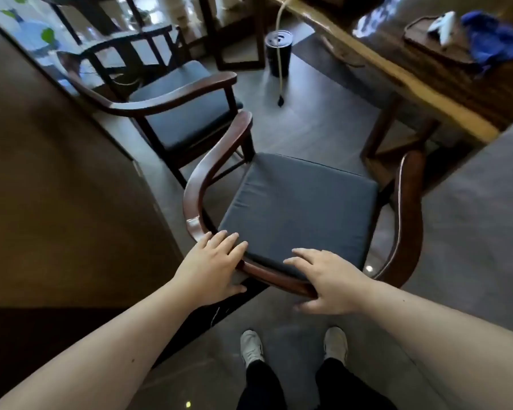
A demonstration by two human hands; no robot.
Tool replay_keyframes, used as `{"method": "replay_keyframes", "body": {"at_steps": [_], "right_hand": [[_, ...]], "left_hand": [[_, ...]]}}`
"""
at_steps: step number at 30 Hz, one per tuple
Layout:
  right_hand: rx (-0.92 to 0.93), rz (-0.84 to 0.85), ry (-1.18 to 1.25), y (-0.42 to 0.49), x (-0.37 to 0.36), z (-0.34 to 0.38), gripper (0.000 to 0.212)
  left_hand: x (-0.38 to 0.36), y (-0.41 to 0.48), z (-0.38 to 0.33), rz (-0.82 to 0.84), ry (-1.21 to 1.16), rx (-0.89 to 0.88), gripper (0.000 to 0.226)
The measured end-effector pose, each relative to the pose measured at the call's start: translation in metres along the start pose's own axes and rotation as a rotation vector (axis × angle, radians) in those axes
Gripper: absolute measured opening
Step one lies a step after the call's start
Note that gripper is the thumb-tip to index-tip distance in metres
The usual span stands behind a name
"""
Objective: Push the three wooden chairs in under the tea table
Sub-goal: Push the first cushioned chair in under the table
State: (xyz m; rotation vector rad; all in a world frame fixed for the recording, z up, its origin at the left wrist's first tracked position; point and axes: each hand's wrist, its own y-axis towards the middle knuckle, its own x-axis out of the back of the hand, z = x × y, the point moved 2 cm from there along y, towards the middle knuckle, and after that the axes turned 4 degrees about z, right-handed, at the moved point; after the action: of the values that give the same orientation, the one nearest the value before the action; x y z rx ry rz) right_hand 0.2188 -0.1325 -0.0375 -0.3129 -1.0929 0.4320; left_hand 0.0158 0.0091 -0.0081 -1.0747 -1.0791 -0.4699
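A dark wooden armchair [302,202] with a grey-blue seat cushion stands right in front of me, its curved back rail nearest to me. My left hand [212,264] rests on the left part of that rail, fingers over the top and thumb below. My right hand [328,279] grips the rail further right in the same way. The chair's front faces the wooden tea table [397,72] at the upper right, with a gap of floor between them. A second armchair [175,105] of the same kind stands behind and to the left. A third chair is not clearly in view.
A dark cylindrical bin [278,51] with a pale hose stands on the floor by the table. On the table lie a wooden tray [433,39] and a blue cloth [498,37]. A brown wall [57,173] runs along the left. My feet [293,347] stand behind the chair.
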Motion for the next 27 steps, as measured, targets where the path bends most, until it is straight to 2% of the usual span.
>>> {"method": "replay_keyframes", "body": {"at_steps": [2, 5, 7, 9, 13, 16, 23, 27], "right_hand": [[-0.103, -0.009, 0.146, 0.0, -0.003, 0.006, 0.071], [-0.238, -0.027, 0.224, -0.011, -0.01, 0.007, 0.055], [-0.324, -0.051, 0.189, -0.013, -0.015, 0.008, 0.052], [-0.374, -0.075, 0.128, -0.011, -0.019, 0.009, 0.05], [-0.413, -0.155, 0.087, -0.008, -0.025, 0.01, 0.035], [-0.412, -0.186, 0.094, -0.007, -0.027, 0.009, 0.034], [-0.473, -0.204, 0.153, -0.001, -0.028, 0.015, 0.027], [-0.494, -0.224, 0.147, 0.012, -0.032, 0.028, 0.033]], "left_hand": [[-0.01, 0.006, 0.014, -0.088, 0.013, -0.108, 0.084], [-0.023, 0.02, 0.024, -0.261, -0.029, -0.249, 0.058], [-0.024, 0.03, 0.028, -0.245, -0.084, -0.305, 0.043], [-0.02, 0.039, 0.031, -0.2, -0.042, -0.361, 0.038], [-0.017, 0.051, 0.035, -0.163, 0.111, -0.486, 0.038], [-0.015, 0.058, 0.038, -0.19, 0.166, -0.577, 0.04], [-0.017, 0.066, 0.051, -0.229, 0.197, -0.756, 0.036], [-0.013, 0.073, 0.072, -0.239, 0.144, -0.807, 0.04]]}}
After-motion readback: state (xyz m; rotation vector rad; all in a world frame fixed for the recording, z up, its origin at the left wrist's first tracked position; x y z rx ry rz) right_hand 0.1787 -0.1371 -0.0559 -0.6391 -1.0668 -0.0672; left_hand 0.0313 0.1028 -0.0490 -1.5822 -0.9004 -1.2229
